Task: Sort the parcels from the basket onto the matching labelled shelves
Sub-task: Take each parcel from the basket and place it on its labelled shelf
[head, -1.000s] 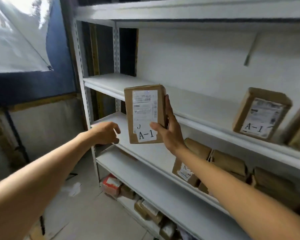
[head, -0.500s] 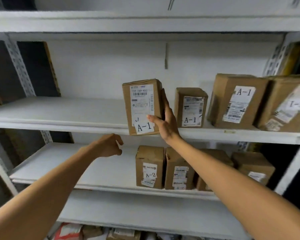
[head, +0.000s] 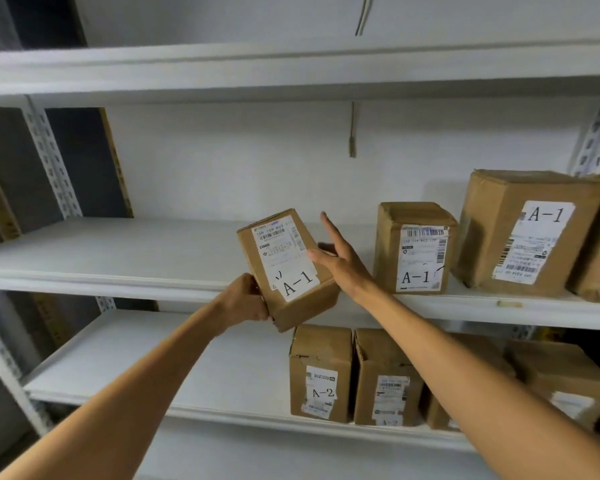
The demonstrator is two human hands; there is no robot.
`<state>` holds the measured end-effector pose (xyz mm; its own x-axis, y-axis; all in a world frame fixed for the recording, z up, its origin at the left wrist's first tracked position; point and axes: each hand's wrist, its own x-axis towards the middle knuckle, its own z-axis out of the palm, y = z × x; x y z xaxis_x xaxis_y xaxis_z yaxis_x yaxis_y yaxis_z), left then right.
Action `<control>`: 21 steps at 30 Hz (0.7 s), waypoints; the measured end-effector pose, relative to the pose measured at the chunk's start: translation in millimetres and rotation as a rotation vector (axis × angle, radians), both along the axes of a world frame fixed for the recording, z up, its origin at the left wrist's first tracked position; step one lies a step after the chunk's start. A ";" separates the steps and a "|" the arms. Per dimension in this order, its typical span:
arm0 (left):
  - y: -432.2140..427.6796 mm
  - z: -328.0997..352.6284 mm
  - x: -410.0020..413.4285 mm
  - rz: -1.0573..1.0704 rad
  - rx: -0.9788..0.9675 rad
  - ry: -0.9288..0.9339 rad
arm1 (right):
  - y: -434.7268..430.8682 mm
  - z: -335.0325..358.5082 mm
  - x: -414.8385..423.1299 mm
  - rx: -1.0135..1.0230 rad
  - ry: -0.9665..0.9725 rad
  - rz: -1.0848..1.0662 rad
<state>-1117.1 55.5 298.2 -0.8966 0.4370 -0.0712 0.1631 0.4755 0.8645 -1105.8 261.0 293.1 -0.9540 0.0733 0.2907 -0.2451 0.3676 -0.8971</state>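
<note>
A small brown cardboard parcel [head: 286, 268] with a white A-1 label is tilted over the front edge of the upper shelf [head: 118, 258]. My left hand [head: 244, 301] grips its lower left corner from below. My right hand [head: 340, 259] is at the parcel's right side with fingers spread, the thumb touching the label face. To the right on the same shelf stand two parcels marked A-1, a medium one [head: 414, 247] and a larger one [head: 523, 230]. On the shelf below stands a parcel labelled A-2 [head: 321, 372].
More brown parcels [head: 385, 379] stand beside the A-2 one on the lower shelf [head: 153, 368]. Perforated white uprights [head: 52, 161] frame the rack at left and right. A further shelf board [head: 291, 67] runs overhead. The basket is out of view.
My left hand has come up and taken hold of the parcel's lower corner. My right hand has opened from its grip. The parcel has tipped from upright to tilted.
</note>
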 end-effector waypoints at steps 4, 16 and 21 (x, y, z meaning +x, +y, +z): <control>-13.8 -4.0 -10.1 0.050 0.190 0.073 | -5.0 3.4 -2.1 -0.063 -0.107 0.056; -1.2 10.8 -21.6 0.217 0.142 0.204 | 2.3 46.7 0.7 -0.188 0.143 0.011; 6.1 -6.4 -12.9 0.151 -0.130 0.253 | 20.9 27.6 3.5 0.064 -0.032 -0.108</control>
<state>-1130.0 61.6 291.8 -0.9470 0.2995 0.1158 0.2843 0.6143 0.7361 -1102.3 282.0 320.7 -0.9504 0.1581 0.2680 -0.1732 0.4468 -0.8777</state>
